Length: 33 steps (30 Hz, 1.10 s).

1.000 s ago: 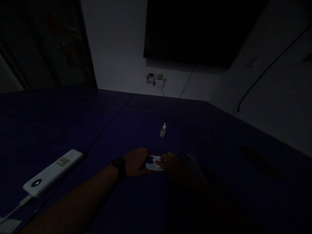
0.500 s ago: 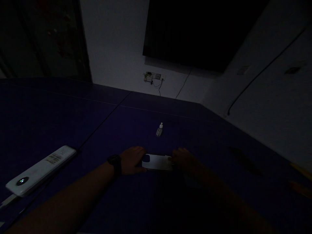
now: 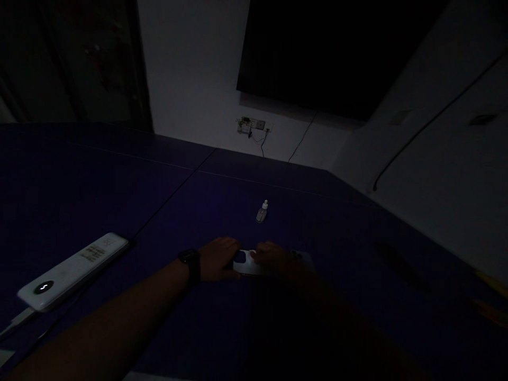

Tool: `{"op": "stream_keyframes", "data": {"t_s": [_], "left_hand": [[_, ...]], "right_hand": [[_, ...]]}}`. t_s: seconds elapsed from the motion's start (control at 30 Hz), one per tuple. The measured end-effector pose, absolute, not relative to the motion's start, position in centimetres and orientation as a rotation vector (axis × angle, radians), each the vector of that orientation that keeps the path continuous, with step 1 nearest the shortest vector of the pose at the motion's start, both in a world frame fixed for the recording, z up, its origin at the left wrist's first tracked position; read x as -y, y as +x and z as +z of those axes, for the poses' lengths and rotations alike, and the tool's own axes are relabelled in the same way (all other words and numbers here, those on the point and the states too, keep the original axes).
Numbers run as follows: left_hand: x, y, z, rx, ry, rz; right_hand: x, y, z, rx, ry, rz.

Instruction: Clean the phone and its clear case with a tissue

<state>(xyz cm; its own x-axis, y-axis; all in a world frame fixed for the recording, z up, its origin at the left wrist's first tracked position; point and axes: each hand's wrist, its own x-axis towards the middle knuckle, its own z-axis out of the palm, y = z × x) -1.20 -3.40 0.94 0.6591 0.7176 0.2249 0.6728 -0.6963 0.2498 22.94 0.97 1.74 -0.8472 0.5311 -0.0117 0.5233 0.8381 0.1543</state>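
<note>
A pale phone case (image 3: 243, 269) with a dark camera cutout lies flat on the dark blue surface in front of me. My left hand (image 3: 218, 259), with a dark watch on the wrist, grips the case's left end between thumb and fingers. My right hand (image 3: 273, 258) is closed and pressed on the case's back near the cutout. A small whitish thing (image 3: 252, 253) shows at its fingertips, too dim to name. Partly behind that hand lies a phone (image 3: 306, 260) with camera lenses. A small clear dropper bottle (image 3: 261, 214) with a white top stands beyond the case.
On the left lies a long white device (image 3: 75, 270) with a lit round display and a cable. A dark screen (image 3: 337, 47) hangs on the far wall above sockets (image 3: 254, 125) with cords. Yellowish objects (image 3: 490, 283) are at the right edge. The room is very dim.
My right hand has slid left along the case, from its right end to near the camera cutout, uncovering the phone. My left hand keeps its hold. The view has shifted slightly.
</note>
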Motion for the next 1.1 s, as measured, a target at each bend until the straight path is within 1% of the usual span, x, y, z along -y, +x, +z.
{"op": "stream_keyframes", "data": {"t_s": [0.1, 0.2, 0.4, 0.53, 0.7, 0.9, 0.97, 1.1], "left_hand": [[3.5, -1.1, 1.1, -1.174, 2.738, 0.449], [3.7, -1.1, 1.3, -1.207, 2.739, 0.448], [3.9, -1.0, 1.6, -1.211, 2.724, 0.456], [3.8, -1.0, 1.5, -1.204, 2.708, 0.457], [3.7, -1.0, 1.4, -1.19, 2.685, 0.452], [3.7, -1.1, 1.1, -1.198, 2.63, 0.528], [3.6, -1.2, 1.2, -1.192, 2.609, 0.578], [3.5, -1.4, 1.5, -1.192, 2.561, 0.706]], "right_hand": [[-0.9, 21.5, 1.8, -2.975, 0.842, 0.159], [-1.2, 22.4, 2.5, -2.96, 0.876, 0.092], [-1.4, 27.2, 3.9, -2.824, 1.166, -0.037], [-0.4, 26.8, 3.0, -2.784, 1.298, -0.16], [0.7, 22.3, 1.4, -2.838, 1.241, -0.287], [1.0, 18.9, 1.8, -3.028, 0.903, -0.372], [1.1, 20.0, 2.6, -3.069, 0.943, -0.379], [1.1, 24.8, 4.4, -3.123, 1.221, -0.386]]}}
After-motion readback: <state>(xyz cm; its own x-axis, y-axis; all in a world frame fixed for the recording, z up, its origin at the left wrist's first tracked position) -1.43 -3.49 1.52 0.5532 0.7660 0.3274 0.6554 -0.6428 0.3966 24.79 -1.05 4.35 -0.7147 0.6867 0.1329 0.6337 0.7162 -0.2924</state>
